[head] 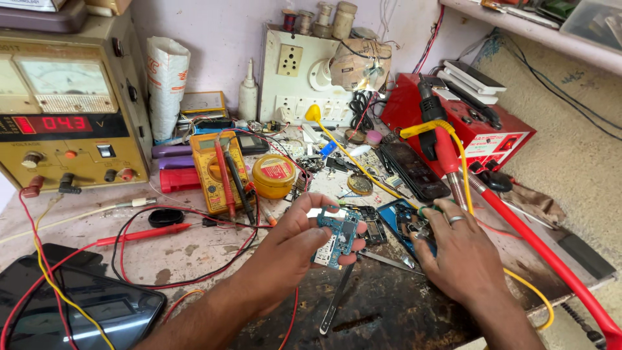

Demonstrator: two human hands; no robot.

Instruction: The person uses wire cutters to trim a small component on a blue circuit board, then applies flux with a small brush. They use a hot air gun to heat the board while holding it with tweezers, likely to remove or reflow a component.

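My left hand (295,243) holds a small blue-green circuit board (337,238) by its edges, lifted a little above the worn bench top (194,249). My right hand (457,253), a ring on one finger, rests palm down on an opened blue phone body (398,220); its fingertips press on the parts there. A second dark phone frame (370,225) lies between the two hands. Metal tweezers (337,298) lie on the dark patch of the bench below the board.
A yellow multimeter (217,168) with probes, a yellow round tin (273,175), a bench power supply (65,110), a red hot-air station (466,129) with its red hose (544,249), a black phone (414,170), a socket board (304,78) and a dark tablet (78,304) crowd the bench.
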